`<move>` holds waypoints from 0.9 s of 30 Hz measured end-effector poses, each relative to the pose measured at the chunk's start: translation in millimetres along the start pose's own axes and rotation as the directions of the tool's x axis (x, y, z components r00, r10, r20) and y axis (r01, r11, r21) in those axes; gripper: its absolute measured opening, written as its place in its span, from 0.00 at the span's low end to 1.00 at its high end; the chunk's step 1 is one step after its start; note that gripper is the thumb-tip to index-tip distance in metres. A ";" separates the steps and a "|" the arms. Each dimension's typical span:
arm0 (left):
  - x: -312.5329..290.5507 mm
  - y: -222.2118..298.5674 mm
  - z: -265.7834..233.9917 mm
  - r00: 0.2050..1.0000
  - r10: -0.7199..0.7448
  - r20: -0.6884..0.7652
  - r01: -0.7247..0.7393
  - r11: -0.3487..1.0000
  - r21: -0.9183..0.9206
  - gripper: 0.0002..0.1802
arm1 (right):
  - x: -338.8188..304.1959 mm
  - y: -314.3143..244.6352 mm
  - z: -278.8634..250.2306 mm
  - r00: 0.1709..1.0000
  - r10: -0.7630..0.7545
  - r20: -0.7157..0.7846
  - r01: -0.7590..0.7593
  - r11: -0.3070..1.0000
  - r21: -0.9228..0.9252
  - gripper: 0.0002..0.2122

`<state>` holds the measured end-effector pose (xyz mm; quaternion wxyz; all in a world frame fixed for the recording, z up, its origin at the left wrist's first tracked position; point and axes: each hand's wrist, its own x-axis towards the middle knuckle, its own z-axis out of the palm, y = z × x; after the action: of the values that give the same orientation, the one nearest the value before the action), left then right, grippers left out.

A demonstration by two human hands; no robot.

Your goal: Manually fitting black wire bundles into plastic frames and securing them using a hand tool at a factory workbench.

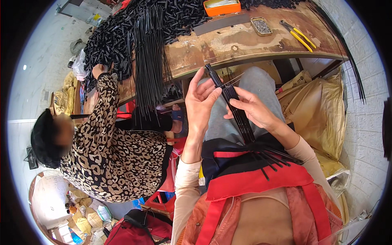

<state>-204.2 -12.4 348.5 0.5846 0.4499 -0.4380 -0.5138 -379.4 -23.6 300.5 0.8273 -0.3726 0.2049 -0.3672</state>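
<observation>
In front of my lap is a bundle of thin black rods (241, 122) joined to a black tubular head (212, 76), looking like a folded umbrella frame. My left hand (201, 98) grips the frame just below the head, thumb pressed on it and some fingers lifted. Around the rods lower down, my right hand (254, 109) is closed, with its thumb on top. A few thin strands stick out between the hands. The lower rod ends fan out over my red and black apron (261, 181). My fingers partly hide the joint.
On the wooden bench (183, 57) lie a heap of black tube pieces (114, 36), long black rods (149, 61) overhanging the edge, an orange box (222, 9), a tray of small metal parts (261, 26) and yellow-handled pliers (300, 36). At left a co-worker (118, 163) reaches into the heap.
</observation>
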 end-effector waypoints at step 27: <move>-4.5 22.4 11.4 0.990 -0.023 0.137 0.050 0.979 -0.195 0.22 | -8.0 -26.4 16.4 0.954 -0.299 0.024 0.299 0.945 -0.133 0.14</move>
<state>-211.0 -7.3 372.5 0.5862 0.3621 -0.4144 -0.5946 -386.5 -21.8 331.6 0.7353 -0.4551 0.1688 -0.4730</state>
